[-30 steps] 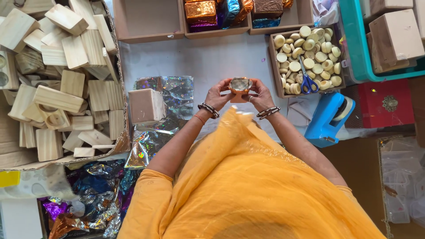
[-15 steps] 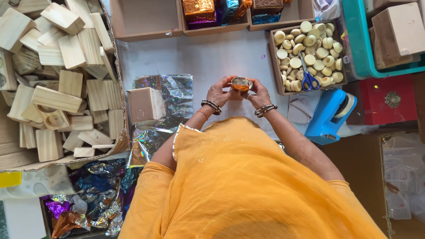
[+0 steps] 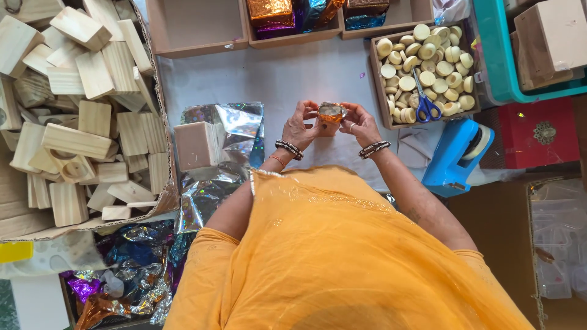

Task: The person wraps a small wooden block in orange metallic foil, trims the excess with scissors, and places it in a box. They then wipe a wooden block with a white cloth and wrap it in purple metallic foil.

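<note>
A small round piece half covered in shiny orange foil (image 3: pixel 331 113) sits between both of my hands above the white work surface (image 3: pixel 287 76). My left hand (image 3: pixel 299 126) grips its left side with fingers curled over it. My right hand (image 3: pixel 359 124) pinches its right side and the foil edge. A wooden block (image 3: pixel 196 145) lies on silver foil sheets (image 3: pixel 238 125) just left of my left hand. Bracelets are on both wrists, and my orange garment fills the lower middle of the view.
A box of round wooden discs (image 3: pixel 428 61) with blue-handled scissors (image 3: pixel 424 101) stands right of my hands. A blue tape dispenser (image 3: pixel 455 156) is lower right. A large box of wooden blocks (image 3: pixel 73 110) is left. Foil-wrapped pieces (image 3: pixel 272 13) rest in trays beyond. Crumpled foil (image 3: pixel 128 269) lies lower left.
The piece between my hands has been turned, so orange foil now shows on its top. Both hands stayed in nearly the same spot.
</note>
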